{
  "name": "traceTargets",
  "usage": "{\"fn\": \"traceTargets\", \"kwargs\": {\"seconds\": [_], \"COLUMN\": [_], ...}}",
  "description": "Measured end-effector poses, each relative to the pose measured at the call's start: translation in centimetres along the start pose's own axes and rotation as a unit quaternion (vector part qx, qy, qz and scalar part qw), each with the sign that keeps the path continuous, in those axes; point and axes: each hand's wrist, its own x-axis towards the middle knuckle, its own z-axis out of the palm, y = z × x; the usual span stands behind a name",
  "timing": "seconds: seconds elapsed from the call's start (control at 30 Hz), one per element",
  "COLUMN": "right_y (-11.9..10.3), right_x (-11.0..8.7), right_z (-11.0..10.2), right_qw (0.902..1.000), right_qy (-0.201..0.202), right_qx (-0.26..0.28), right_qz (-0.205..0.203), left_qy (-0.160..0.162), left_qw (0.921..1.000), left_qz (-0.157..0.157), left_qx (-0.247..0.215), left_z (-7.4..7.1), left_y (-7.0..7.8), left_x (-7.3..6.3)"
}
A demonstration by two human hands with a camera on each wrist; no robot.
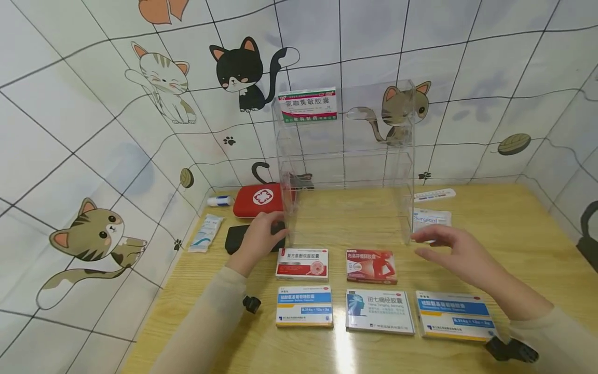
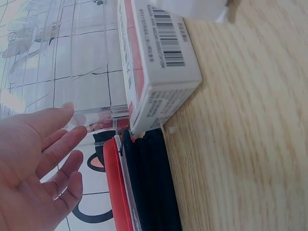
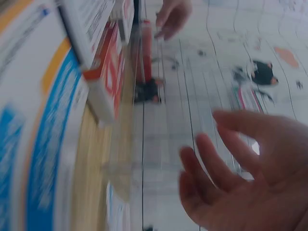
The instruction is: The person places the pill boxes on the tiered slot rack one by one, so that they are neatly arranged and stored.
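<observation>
A clear acrylic rack with several tiers stands against the tiled wall. On its top tier, at the left, sits a white, green and red medicine box. My left hand is beside the rack's lower left side, fingers loosely bent and holding nothing; whether the fingertips touch the panel I cannot tell. My right hand hovers near the lower right side, fingers parted and empty. In front lie a white-and-red capsule box, a red box, two blue-and-white boxes and a white box with a blue head picture.
Left of the rack are a red first-aid case, a black case, a white packet and a small white-and-blue tube. At the right lie a thermometer card and a surgical packet. A black object shows at the right edge.
</observation>
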Motion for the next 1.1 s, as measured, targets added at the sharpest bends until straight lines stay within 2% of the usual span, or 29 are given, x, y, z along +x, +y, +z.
{"fn": "traceTargets", "kwargs": {"seconds": [0.13, 0.23, 0.33, 0.43, 0.6, 0.8, 0.97, 1.1], "right_y": [2.9, 4.9, 6.4, 7.3, 8.3, 9.4, 9.5, 9.1], "right_x": [-3.9, -6.4, -8.2, -9.5, -10.9, -12.0, -12.1, -11.7], "right_z": [-1.2, -1.6, -1.5, -1.1, -1.1, -0.9, -0.6, -1.1], "right_qw": [0.9982, 0.9966, 0.9949, 0.9927, 0.9881, 0.9874, 0.9868, 0.9832], "right_qy": [-0.024, -0.014, 0.001, -0.003, -0.031, -0.066, -0.064, -0.061], "right_qx": [-0.046, -0.079, -0.101, -0.121, -0.150, -0.133, -0.134, -0.148], "right_qz": [-0.028, -0.020, -0.007, -0.009, 0.012, 0.056, 0.065, 0.087], "left_qy": [0.002, -0.002, 0.001, 0.004, -0.002, -0.002, -0.004, -0.005], "left_qw": [1.0000, 1.0000, 0.9999, 0.9999, 1.0000, 1.0000, 1.0000, 1.0000], "left_qz": [-0.001, 0.005, 0.013, 0.013, 0.004, 0.006, -0.002, 0.005], "left_qx": [-0.001, -0.004, -0.010, -0.007, -0.004, -0.006, 0.001, 0.004], "left_z": [0.0, 0.1, 0.0, -0.2, -0.1, -0.3, -0.3, -0.4], "left_y": [0.1, 0.2, 0.2, 0.1, 0.0, 0.1, 0.1, 0.3], "left_x": [0.0, 0.0, 0.1, 0.2, 0.0, 0.0, -0.1, -0.1]}}
